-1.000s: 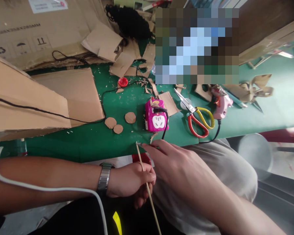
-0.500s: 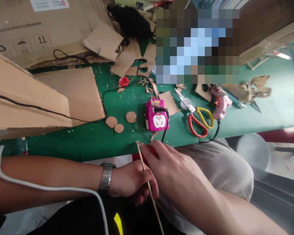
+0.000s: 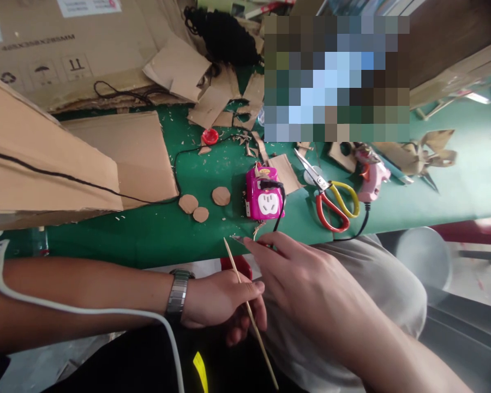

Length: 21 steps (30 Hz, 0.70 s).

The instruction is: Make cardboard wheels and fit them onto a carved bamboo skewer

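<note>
My left hand [image 3: 225,300], with a metal watch at the wrist, is closed around a thin wooden stick [image 3: 251,316] that slants across my lap. The stick's upper end looks tapered and points toward the table's front edge. My right hand [image 3: 298,267] is closed on a knife, its handle hidden by my fingers. Only the thin grey blade [image 3: 238,239] shows, just right of the stick's tip and apart from it. Beyond my hands a pink power socket [image 3: 265,191] with a black plug in it stands on the green table [image 3: 204,169].
Scissors [image 3: 323,188] and a pink glue gun [image 3: 374,177] lie to the right. Cardboard discs [image 3: 221,195], a red cap [image 3: 210,136] and cardboard scraps [image 3: 210,106] lie farther back. A cardboard structure [image 3: 57,158] stands at left. A white cable [image 3: 85,310] crosses my left arm.
The blade, at the stick's tip before, now sits slightly to its right. The tip has shifted a little left, and my left thumb is straighter along the stick.
</note>
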Tool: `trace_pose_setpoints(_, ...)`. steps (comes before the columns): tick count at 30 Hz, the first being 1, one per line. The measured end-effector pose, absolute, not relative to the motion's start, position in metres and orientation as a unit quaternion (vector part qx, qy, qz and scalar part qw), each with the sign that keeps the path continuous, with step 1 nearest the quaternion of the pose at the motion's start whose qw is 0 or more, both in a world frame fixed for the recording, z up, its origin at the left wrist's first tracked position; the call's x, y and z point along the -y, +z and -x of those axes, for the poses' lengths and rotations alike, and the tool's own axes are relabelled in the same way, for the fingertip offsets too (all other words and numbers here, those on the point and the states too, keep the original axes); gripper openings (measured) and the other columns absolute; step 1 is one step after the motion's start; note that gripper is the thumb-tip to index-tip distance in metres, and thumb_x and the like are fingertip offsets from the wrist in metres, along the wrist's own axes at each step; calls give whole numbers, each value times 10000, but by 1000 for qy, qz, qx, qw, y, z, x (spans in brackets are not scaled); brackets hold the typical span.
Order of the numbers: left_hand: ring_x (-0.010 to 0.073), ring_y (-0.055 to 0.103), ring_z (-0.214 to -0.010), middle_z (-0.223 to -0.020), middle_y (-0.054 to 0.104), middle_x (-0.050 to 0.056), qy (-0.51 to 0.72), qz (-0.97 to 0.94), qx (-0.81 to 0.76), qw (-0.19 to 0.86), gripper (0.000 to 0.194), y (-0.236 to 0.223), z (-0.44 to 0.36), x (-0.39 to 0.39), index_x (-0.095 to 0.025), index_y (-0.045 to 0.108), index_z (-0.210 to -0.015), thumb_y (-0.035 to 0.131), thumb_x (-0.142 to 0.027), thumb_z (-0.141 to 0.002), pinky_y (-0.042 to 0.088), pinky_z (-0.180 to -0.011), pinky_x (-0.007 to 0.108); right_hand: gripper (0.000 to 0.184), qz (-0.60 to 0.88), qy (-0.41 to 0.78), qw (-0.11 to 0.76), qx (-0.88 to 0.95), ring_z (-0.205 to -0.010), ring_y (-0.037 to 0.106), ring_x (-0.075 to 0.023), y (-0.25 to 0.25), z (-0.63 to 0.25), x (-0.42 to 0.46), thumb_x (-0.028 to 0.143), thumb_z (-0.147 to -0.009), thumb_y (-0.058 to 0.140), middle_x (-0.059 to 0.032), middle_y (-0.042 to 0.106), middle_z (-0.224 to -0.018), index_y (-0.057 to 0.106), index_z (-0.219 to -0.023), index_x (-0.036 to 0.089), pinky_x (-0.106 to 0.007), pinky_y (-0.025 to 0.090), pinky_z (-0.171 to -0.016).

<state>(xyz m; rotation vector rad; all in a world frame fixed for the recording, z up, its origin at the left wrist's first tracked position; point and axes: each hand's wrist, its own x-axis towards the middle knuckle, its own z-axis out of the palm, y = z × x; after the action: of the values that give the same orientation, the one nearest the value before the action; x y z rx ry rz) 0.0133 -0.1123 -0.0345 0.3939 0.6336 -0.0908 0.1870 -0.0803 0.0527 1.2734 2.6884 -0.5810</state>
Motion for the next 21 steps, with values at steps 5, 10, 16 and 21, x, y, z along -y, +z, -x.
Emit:
trace_pose_setpoints(5,99,474,-430,-600,507,-42,-15,-168,-285,944,350,-36,-12,111,-173,584,-838,574,-502,-956,427,-464,249,304,-417,-201,27,-886,-731,660,-169,54,-188,84,77,-902,696,-62,700,-984,713,-1201,130,-286,540,-563)
trace_pose_setpoints(10,94,461,-426,-588,494,-42,-30,-168,-278,945,383,-37,-11,112,-170,589,-822,568,-525,-961,416,-458,244,245,-386,-177,73,-902,-827,697,-217,50,-186,80,95,-843,768,-66,722,-997,724,-1079,140,-316,550,-573)
trace_pose_setpoints(16,86,458,-414,-574,481,-44,-39,-178,-281,942,415,-38,-11,114,-165,594,-790,527,-521,-993,422,-447,234,299,-376,-149,92,-910,-807,697,-221,46,-185,83,123,-837,786,-73,718,-978,720,-1129,117,-331,545,-566)
trace_pose_setpoints(21,91,459,-411,-557,478,-42,-37,-189,-274,942,448,-38,-11,113,-163,603,-763,546,-557,-970,423,-442,239,215,-380,-159,100,-906,-828,696,-205,47,-182,85,145,-853,777,-75,715,-978,727,-1062,142,-301,535,-584)
